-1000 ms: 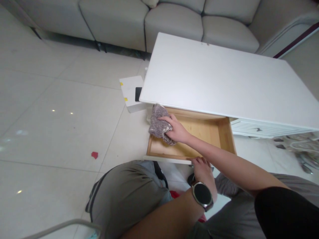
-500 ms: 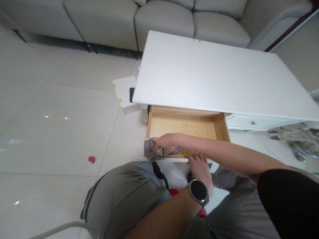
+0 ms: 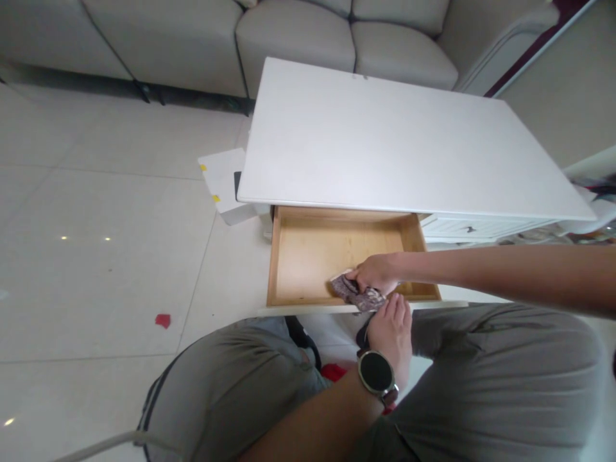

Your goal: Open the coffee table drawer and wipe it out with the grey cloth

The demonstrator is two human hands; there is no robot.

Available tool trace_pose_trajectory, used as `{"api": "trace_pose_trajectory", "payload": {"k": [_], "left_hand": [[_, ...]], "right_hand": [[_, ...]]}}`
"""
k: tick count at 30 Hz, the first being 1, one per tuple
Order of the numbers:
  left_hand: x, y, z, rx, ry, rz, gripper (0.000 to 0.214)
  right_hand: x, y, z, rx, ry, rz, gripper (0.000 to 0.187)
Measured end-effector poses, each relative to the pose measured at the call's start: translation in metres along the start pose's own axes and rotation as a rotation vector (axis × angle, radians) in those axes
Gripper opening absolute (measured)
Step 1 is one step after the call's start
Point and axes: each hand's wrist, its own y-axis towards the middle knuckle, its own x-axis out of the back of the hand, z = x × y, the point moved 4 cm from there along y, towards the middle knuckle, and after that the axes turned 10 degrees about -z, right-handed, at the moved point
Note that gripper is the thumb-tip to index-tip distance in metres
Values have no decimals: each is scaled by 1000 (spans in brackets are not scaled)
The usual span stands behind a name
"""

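A wooden drawer [image 3: 308, 256] stands pulled out from under a white low table [image 3: 385, 141]. My right hand [image 3: 375, 273] is closed on a grey-purple cloth [image 3: 356, 294], pressing it against the drawer's front inner edge, near the middle. My left hand [image 3: 392, 327], with a round dark watch [image 3: 376, 372] on the wrist, rests with fingers curled over the drawer's white front panel, just below the cloth.
A grey sofa [image 3: 289, 32] runs along the back. A white box [image 3: 224, 186] lies on the tiled floor left of the table. A small red scrap [image 3: 162, 319] lies on the tiles. My knees in grey trousers [image 3: 231, 385] fill the foreground. Cables lie at the far right [image 3: 597, 231].
My right hand has slid the cloth from the drawer's left front corner rightward along the front edge. The left hand has stayed on the drawer front. The view shifted slightly.
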Motion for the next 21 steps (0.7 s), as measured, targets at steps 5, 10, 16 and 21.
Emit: {"api": "trace_pose_trajectory", "payload": {"k": [5,10,16,21], "left_hand": [[-6,-10,-11,-87,-58,49,54],[-10,-12,-7,-107,-30,30,50],[-5,-11,-6,-147,-6,9,45],[2,-6,-5,-180,-12,53,41]], "right_hand": [[4,-28,-2,61,127,93,20],[6,-27,8,136,67,-16,19],[4,22,31,205,-18,-55,16],[4,83,56,324,-127,-155,14]]}}
